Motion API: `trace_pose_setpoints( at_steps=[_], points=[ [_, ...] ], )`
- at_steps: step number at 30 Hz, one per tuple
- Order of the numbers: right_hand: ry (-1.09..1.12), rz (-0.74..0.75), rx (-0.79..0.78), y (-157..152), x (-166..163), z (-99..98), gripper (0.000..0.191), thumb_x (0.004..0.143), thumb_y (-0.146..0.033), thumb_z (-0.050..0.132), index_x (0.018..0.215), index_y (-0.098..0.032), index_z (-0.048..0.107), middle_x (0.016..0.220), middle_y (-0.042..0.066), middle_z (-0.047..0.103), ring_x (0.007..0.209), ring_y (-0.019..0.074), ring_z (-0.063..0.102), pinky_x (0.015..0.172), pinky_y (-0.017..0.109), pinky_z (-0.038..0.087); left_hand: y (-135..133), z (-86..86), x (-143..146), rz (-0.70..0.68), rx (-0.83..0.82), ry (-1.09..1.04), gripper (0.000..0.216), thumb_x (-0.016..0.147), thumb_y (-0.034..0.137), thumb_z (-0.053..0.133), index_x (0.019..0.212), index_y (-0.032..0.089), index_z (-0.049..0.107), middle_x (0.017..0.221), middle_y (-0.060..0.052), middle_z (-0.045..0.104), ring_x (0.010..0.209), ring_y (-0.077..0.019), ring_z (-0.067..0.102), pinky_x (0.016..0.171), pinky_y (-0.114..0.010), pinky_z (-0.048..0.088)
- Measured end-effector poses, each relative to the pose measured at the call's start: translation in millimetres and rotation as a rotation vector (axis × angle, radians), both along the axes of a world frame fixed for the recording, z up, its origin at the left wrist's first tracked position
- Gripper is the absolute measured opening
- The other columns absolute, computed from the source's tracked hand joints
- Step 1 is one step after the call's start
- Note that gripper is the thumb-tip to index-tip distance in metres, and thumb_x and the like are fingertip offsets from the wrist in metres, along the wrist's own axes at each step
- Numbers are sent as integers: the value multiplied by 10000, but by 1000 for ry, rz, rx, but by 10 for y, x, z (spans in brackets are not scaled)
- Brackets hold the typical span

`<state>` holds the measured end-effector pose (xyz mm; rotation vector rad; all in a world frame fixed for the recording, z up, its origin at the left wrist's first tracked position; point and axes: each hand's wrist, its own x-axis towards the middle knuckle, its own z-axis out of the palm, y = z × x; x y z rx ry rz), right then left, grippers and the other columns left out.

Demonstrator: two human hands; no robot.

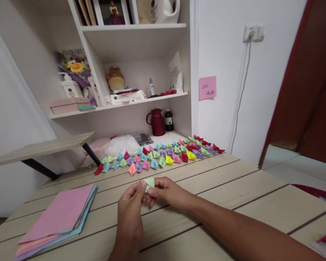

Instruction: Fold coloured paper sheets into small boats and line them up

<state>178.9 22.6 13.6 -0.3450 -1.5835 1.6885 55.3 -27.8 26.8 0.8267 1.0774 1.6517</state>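
- Left hand point(133, 204) and right hand point(167, 192) pinch a folded green paper point(150, 182) above the middle of the surface point(228, 172).
- Colorful paper boats point(169, 160) crowd its far edge.
- A paper stack point(61, 214) lies toward the near left corner.

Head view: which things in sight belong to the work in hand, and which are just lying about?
Likely in use:
green paper, held by left hand and right hand
coloured paper stack
folded paper shapes

Apparently just lying about:
red jug
dark bottle
pink box
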Motion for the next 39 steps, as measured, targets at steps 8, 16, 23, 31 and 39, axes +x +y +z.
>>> trace_pose_setpoints(
  at_steps=[8, 16, 23, 31, 39],
  points=[
    [-69, -2, 3, 16, 9, -47, 395, 776, -503, 657, 743, -110, 625, 568, 11, 606, 472, 96, 547, 482, 213, 433, -22, 54, -28, -166, -17, -76, 277, 647, 344, 798, 735, 118, 664, 631, -1, 602, 564, -84, 504, 572, -204, 449],
    [-182, -108, 12, -51, -2, -23, 371, 778, -502, 631, 776, -131, 634, 498, -17, 589, 406, 91, 508, 430, 195, 373, -36, 32, -18, 51, 24, 125, 292, 649, 387, 780, 764, 127, 711, 615, 8, 621, 596, -107, 519, 593, -213, 427],
    [-291, -203, 76, -80, 11, -1, 322, 776, -456, 635, 729, -137, 644, 517, -15, 596, 455, 95, 513, 493, 213, 397, 19, -25, -62, 146, 78, 318, 287, 658, 390, 753, 812, 147, 751, 731, -17, 669, 710, -152, 577, 657, -238, 431],
    [-311, -371, 273, 98, 127, 17, 642, 621, -281, 803, 1221, -215, 585, 1042, 52, 605, 826, 156, 554, 725, 281, 460, 6, -10, -72, 228, 199, 605, 177, 725, 349, 699, 774, 189, 758, 789, -34, 667, 781, -186, 601, 727, -264, 439],
    [-211, -425, 252, 101, 245, 222, 381, 654, -336, 778, 988, -185, 674, 902, 44, 656, 833, 177, 597, 773, 327, 482, 64, -38, -40, 273, 222, 629, 91, 700, 295, 710, 717, 217, 755, 744, -23, 666, 752, -185, 602, 711, -260, 431]
  ],
)
